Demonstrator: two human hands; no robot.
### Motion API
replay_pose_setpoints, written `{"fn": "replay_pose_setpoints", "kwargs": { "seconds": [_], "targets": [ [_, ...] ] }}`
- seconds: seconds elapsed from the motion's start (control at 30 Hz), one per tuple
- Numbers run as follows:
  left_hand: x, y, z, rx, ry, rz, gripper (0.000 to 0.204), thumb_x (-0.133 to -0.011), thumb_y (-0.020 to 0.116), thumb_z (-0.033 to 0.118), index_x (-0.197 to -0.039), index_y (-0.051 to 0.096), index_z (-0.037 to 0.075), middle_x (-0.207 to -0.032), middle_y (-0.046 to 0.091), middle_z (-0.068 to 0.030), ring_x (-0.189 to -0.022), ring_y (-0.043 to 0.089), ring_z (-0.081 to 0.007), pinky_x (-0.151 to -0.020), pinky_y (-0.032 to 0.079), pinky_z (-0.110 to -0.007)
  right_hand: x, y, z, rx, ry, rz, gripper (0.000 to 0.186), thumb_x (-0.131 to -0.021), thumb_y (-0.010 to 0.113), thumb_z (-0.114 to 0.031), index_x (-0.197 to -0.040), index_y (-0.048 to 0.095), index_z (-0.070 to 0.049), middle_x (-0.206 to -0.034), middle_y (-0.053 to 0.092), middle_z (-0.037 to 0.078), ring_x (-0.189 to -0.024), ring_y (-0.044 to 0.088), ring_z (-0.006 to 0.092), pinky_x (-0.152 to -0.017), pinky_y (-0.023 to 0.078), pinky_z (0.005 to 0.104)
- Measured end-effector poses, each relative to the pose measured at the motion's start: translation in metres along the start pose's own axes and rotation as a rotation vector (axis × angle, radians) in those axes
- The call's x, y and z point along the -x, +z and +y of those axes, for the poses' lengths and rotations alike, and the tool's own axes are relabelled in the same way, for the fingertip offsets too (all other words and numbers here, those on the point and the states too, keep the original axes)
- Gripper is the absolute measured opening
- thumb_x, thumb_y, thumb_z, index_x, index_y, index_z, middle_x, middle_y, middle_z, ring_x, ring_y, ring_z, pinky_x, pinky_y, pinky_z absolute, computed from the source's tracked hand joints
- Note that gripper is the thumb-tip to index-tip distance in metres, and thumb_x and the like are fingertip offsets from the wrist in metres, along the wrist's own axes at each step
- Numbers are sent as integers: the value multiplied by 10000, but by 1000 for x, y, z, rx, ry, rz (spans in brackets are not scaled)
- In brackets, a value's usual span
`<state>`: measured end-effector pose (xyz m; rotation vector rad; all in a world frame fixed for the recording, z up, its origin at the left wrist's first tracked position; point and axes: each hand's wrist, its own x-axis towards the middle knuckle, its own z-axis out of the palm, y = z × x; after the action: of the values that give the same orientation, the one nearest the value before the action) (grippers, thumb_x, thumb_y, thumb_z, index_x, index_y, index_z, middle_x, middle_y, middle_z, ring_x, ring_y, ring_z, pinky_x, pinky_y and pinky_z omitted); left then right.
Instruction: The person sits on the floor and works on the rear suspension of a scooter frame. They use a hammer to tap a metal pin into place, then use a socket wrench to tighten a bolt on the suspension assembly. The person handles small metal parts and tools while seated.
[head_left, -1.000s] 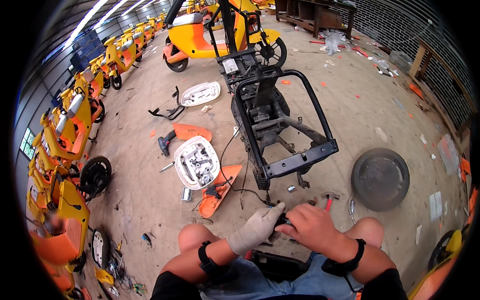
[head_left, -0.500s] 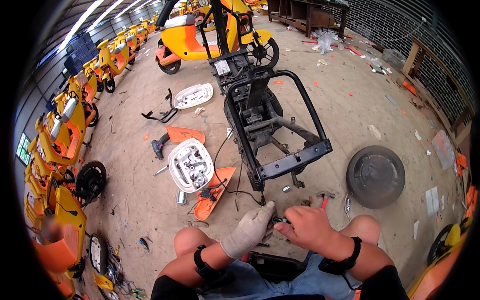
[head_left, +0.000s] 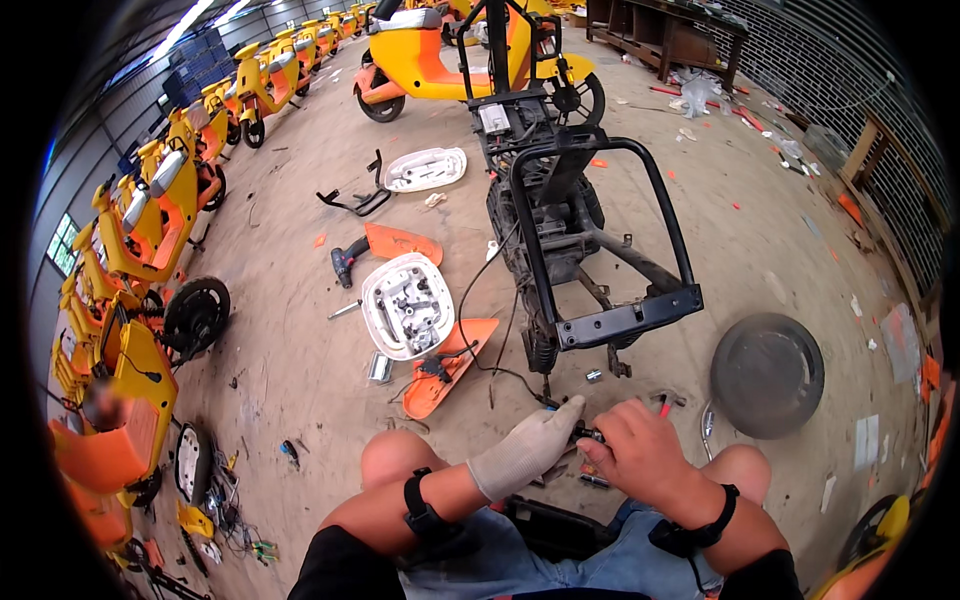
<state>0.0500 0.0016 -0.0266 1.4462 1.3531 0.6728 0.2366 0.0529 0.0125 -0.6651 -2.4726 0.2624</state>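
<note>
My left hand (head_left: pixel 527 448), in a pale knitted glove, is closed round the end of a black cable (head_left: pixel 512 376) that hangs from the scooter frame (head_left: pixel 630 318). My bare right hand (head_left: pixel 642 446) meets it from the right, thumb and fingers pinching a small dark cylindrical piece (head_left: pixel 589 433). That piece bridges the gap between both hands; its ends are hidden in the fingers, so its exact kind is unclear. Both hands are low in front of my knees, just below the frame's black rear crossbar. A small metal socket-like part (head_left: pixel 593 376) lies on the floor beyond them.
Left of the frame lie a white plastic cover (head_left: pixel 408 306), an orange panel (head_left: pixel 455 372) and a cordless drill (head_left: pixel 347 262). A wheel (head_left: pixel 768 375) lies flat on the right, with a red-handled hammer (head_left: pixel 665 405) nearer me. Yellow scooters (head_left: pixel 150 225) line the left side.
The view has shifted, so the scene sits further right and slightly higher. Both hands keep their hold on the small dark piece and cable, with the right hand slightly turned.
</note>
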Motion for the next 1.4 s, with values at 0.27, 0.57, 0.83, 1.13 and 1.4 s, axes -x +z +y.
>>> {"fn": "replay_pose_setpoints", "kwargs": {
  "seconds": [0.27,0.57,0.83,1.13,1.4],
  "targets": [
    [1,-1,14,184,-258,70,275,-940,564,82,-1198,533,-9,-747,560,-83,-537,542,-193,-477,448,-325,-1,0,-4,1,64,-42,330,-895,680,-320,-758,517,-68,-676,534,81,-627,567,278,-524,459,394],
    [3,15,11,539,-356,186,297,-1026,467,290,-950,576,24,-619,473,-12,-515,488,-159,-465,391,-322,7,21,-10,-267,374,-82,337,-965,587,-269,-730,515,-40,-581,538,169,-565,567,386,-511,437,475],
    [-10,5,30,600,-534,80,519,-1060,330,444,-806,564,56,-615,483,-31,-530,487,-155,-469,379,-325,6,10,-6,-358,414,-124,335,-963,597,-317,-835,527,-15,-727,578,187,-700,579,402,-598,452,485],
    [-1,10,-1,-49,-2,83,346,-995,518,62,-1331,462,0,-985,653,-145,-820,662,-247,-787,550,-342,6,-1,0,-169,125,-41,254,-877,688,-237,-921,550,-28,-857,569,128,-810,581,328,-641,487,411],
    [-10,0,12,737,-372,-18,483,-1067,344,431,-1118,593,20,-825,596,-50,-663,558,-128,-603,470,-260,5,0,4,-131,86,-72,263,-850,697,-184,-1002,569,-12,-928,585,143,-869,590,332,-721,502,406]
  ]
}}
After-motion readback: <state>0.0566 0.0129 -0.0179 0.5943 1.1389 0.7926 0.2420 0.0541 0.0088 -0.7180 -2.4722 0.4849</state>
